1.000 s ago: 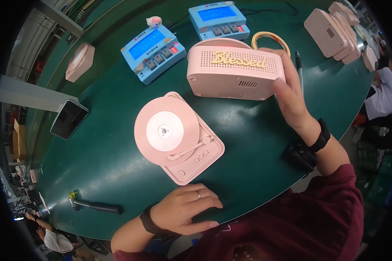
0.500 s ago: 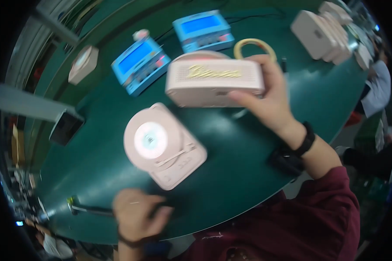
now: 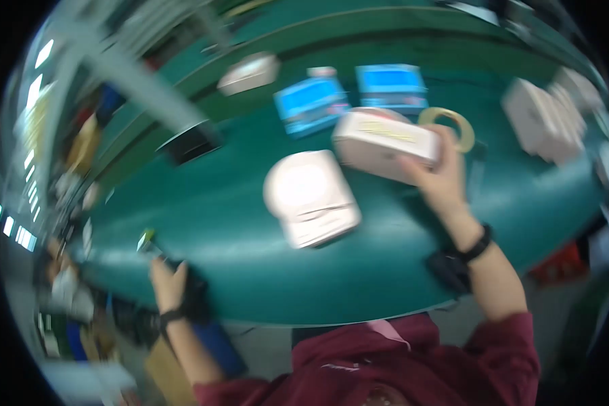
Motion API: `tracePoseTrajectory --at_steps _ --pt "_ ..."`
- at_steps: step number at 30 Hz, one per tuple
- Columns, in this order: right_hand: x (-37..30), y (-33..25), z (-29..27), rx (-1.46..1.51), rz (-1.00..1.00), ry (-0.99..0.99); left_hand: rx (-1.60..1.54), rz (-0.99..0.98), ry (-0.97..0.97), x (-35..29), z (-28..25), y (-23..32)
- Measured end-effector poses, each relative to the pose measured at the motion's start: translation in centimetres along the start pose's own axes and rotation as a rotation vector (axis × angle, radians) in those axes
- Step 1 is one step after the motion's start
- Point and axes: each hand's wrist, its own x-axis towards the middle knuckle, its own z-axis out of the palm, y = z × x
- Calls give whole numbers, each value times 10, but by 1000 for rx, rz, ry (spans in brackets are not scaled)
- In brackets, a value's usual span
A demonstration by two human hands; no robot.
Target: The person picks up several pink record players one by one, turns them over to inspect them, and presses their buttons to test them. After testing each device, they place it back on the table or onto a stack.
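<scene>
My right hand (image 3: pixel 443 172) grips the right end of a pale pink speaker shaped like a small record player (image 3: pixel 386 144), with gold script along its grille side. It is tilted up above the green table. A second pink record-player speaker (image 3: pixel 311 196) lies flat in the middle, its disc and tone arm facing up. At the left, my left hand (image 3: pixel 169 284) is close to a thin tool with a yellow-green tip (image 3: pixel 147 240). Something black lies beside that hand. Motion smears its fingers, so its grip is unclear.
Two blue box devices with lit screens (image 3: pixel 311 101) (image 3: pixel 392 84) stand at the back, near a yellow tape roll (image 3: pixel 463 128). Several pink speakers (image 3: pixel 541 122) are at the far right, another (image 3: pixel 249 73) at the back left. A dark tablet-like panel (image 3: pixel 191 142) hangs from a grey post.
The view has swung, shifting the table's contents right in the picture. My left hand has moved outward to the left, toward the tool's tip. My right hand still holds the speaker, now tilted differently.
</scene>
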Motion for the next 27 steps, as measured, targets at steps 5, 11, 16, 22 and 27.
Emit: tracePoseTrajectory --at_steps 5,11,16,22,27 --pt "-8 2 -6 52 -15 1 119 -328 -123 -37 -25 15" --pt "-9 -10 -1 97 36 25 286 -309 -70 -66 -44 -13" --pt "-4 -9 8 133 15 97 -1124 -601 -352 -74 -86 36" --pt "-5 -14 0 39 2 26 -1046 -249 -349 -88 -88 172" --pt "-7 -11 -1 39 -2 37 -1142 -38 -742 -50 -109 206"
